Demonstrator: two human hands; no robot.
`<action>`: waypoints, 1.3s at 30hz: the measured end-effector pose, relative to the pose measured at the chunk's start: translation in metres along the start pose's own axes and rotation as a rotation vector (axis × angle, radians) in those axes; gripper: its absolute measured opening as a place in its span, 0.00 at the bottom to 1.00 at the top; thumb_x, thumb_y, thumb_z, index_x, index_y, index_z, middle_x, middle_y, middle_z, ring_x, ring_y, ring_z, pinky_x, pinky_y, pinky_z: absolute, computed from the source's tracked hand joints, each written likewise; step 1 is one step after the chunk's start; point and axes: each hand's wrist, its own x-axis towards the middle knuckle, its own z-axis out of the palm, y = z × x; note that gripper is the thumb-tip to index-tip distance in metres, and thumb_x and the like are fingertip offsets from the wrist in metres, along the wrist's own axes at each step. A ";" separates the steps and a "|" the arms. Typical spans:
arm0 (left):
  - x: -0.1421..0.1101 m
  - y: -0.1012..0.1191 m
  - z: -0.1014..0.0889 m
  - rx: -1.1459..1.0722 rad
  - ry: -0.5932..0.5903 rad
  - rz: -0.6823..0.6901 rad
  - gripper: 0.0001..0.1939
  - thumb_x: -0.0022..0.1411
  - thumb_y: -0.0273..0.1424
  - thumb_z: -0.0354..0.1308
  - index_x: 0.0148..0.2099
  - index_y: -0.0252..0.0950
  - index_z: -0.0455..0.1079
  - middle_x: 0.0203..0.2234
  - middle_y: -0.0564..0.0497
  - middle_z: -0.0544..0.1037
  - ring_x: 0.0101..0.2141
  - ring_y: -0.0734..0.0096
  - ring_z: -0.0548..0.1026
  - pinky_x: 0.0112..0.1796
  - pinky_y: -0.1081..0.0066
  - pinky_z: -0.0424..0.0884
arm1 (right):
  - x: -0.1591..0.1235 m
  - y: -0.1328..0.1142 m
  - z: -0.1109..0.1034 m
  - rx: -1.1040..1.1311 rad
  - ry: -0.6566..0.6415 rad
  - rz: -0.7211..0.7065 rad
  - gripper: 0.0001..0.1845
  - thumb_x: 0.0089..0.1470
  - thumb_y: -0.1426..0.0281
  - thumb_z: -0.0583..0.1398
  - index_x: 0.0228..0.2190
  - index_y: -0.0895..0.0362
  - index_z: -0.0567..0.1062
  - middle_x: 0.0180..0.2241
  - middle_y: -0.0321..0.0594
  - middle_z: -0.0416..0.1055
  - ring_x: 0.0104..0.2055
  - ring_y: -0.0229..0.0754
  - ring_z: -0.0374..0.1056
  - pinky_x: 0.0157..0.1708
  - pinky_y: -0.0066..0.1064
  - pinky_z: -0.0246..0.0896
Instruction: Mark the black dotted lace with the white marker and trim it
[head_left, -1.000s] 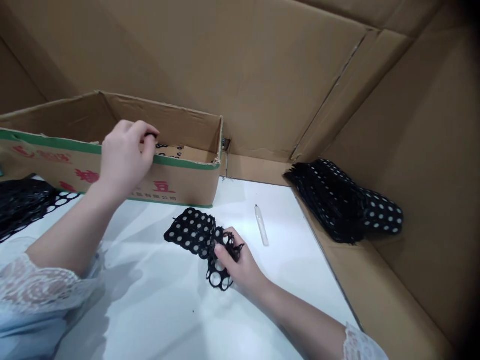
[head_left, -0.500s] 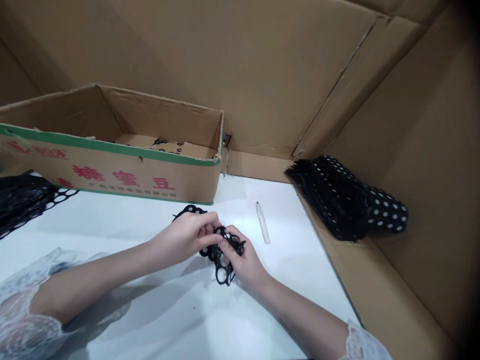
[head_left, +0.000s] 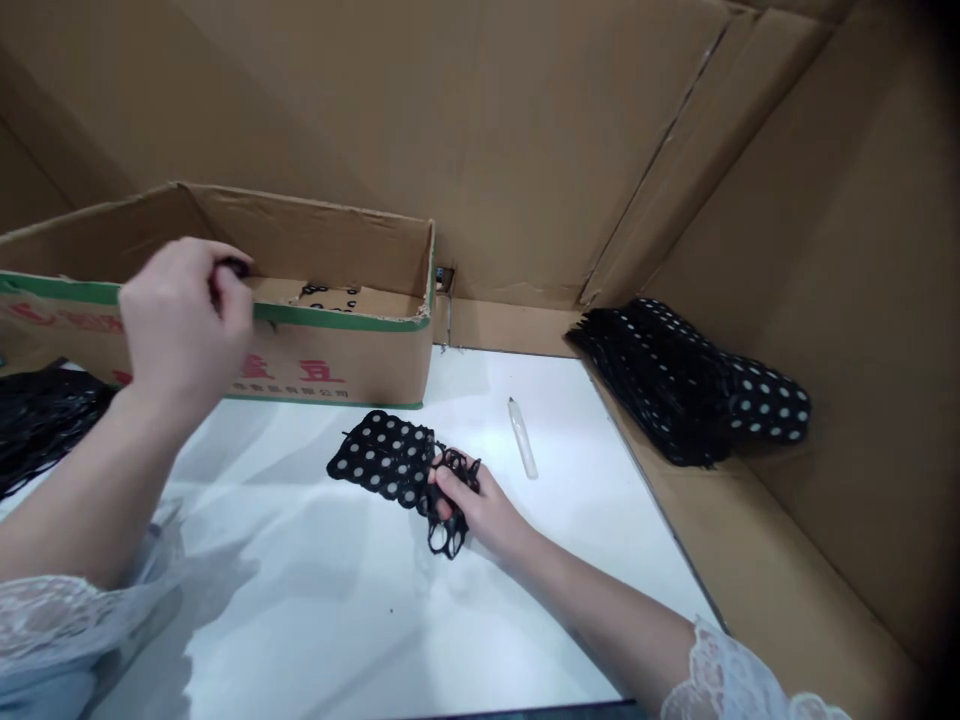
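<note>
My right hand [head_left: 472,500] is closed on the ring-shaped end of a black lace piece [head_left: 380,458] with whitish dots. The dotted part lies flat on the white table to the left of the fingers, and open black loops hang below them. Over the front rim of the cardboard box [head_left: 360,360], my left hand [head_left: 191,310] pinches a small black scrap [head_left: 236,266], too small to name surely. Inside the box, small black rings [head_left: 330,292] lie on the bottom.
A white pen-like tool [head_left: 523,438] lies right of my right hand. Folded black dotted lace [head_left: 690,385] is stacked against the right cardboard wall. More black netting [head_left: 49,420] lies at the left, in front of the box. Tall cardboard panels [head_left: 510,150] enclose the back and right.
My left hand went from the box to the lace beside my right hand, then back over the box with a black scrap. My right hand has stayed on the lace.
</note>
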 end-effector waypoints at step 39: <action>-0.106 0.097 0.015 -1.143 -1.134 -0.124 0.07 0.63 0.35 0.42 0.36 0.37 0.56 0.18 0.57 0.70 0.23 0.74 0.70 0.27 0.75 0.63 | -0.002 -0.009 0.003 0.089 -0.101 -0.055 0.09 0.44 0.77 0.53 0.27 0.55 0.56 0.22 0.27 0.62 0.24 0.31 0.64 0.26 0.24 0.57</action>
